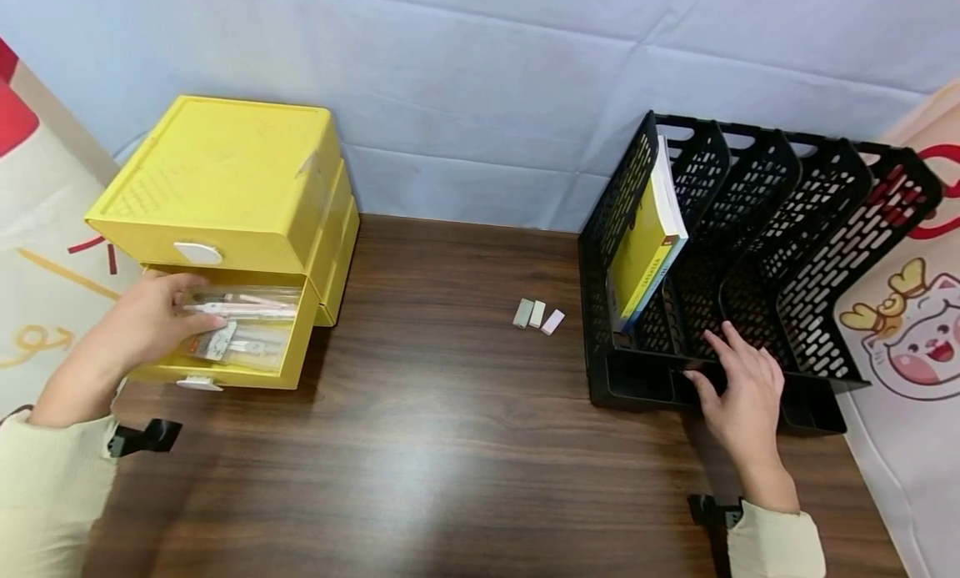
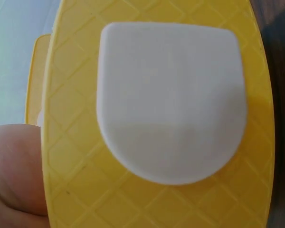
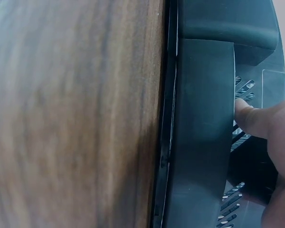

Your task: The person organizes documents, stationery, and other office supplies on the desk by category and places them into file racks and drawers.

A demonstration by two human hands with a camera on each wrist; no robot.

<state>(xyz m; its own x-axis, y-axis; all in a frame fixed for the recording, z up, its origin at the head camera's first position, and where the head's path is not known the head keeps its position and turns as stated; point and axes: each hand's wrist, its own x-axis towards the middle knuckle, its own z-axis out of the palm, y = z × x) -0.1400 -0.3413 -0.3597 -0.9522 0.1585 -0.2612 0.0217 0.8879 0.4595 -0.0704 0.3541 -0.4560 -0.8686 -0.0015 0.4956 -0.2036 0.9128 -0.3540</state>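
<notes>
at mid-left, your left hand (image 1: 153, 319) is resting among clear packets (image 1: 258, 344), grip unclear, while your right hand (image 1: 742, 386), fingers spread, is seemingly steadying the black rack (image 1: 596, 344) at right.

Here's the brown wood-grain tabletop (image 1: 450, 528), a soft glare (image 1: 397, 469) across its near half, creased pale-blue cloth (image 1: 480, 103) behind, red-marked sheet (image 1: 45, 194) at left, cartoon print (image 1: 926, 353) at right.

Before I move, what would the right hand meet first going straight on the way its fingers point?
Probably a perforated divider inside the black organizer; the right hand points that way, though depth is hard to judge from the head view.
</notes>
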